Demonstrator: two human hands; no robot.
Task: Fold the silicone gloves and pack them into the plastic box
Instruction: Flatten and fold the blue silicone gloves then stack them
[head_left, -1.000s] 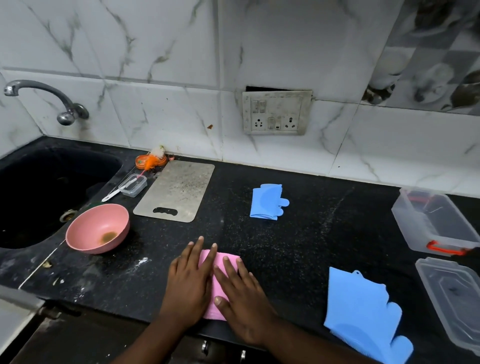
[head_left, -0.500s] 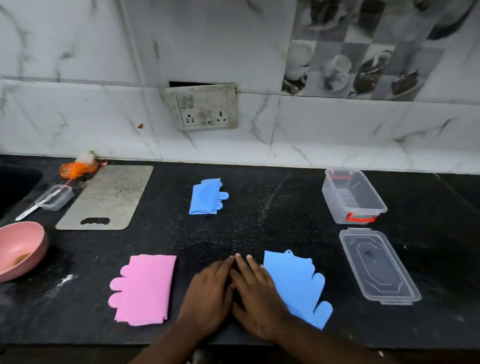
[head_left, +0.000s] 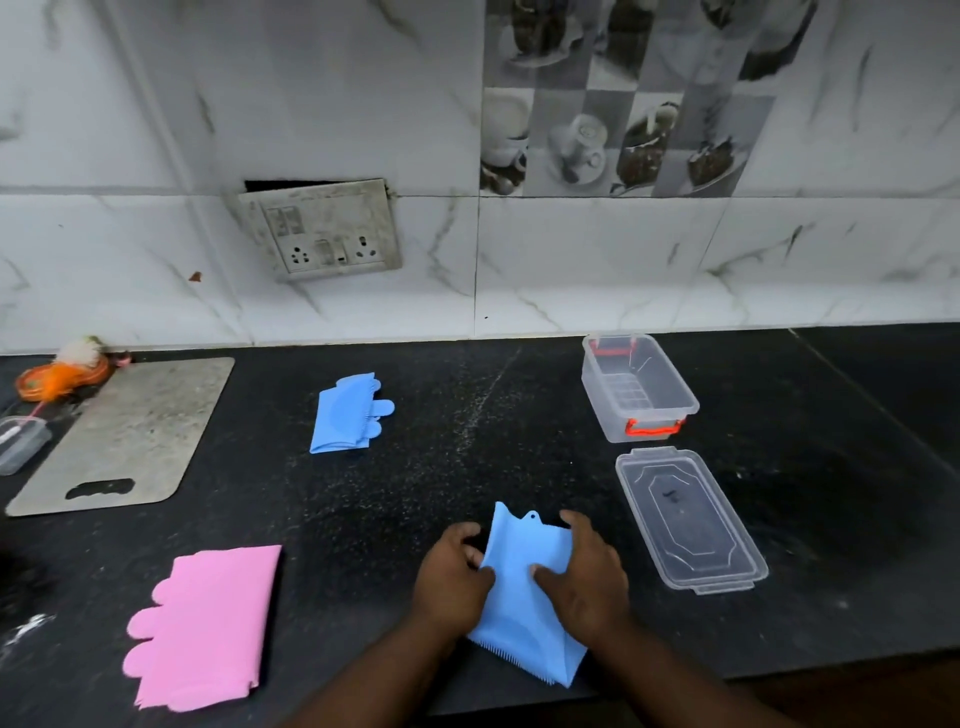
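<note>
A blue silicone glove (head_left: 519, 597) lies near the front edge of the black counter, partly doubled over, bristles showing at its near end. My left hand (head_left: 453, 577) grips its left edge and my right hand (head_left: 587, 577) grips its right edge, thumbs pressing on top. A folded pink glove (head_left: 202, 629) rests at the front left. Another folded blue glove (head_left: 348, 413) sits further back at centre. The clear plastic box (head_left: 636, 389) with red clips stands open and empty at the back right, its clear lid (head_left: 685, 519) lying flat in front of it.
A grey cutting board (head_left: 130, 436) lies at the left, with a small clear container (head_left: 21, 441) and an orange scrubber (head_left: 57, 374) beside it. A socket plate (head_left: 322, 228) hangs on the marble wall. The counter's front edge runs just below my hands.
My view has shifted right and closer. Both hands moved from the bare counter onto the blue glove and took hold of its two sides. The pink glove stays folded at the left.
</note>
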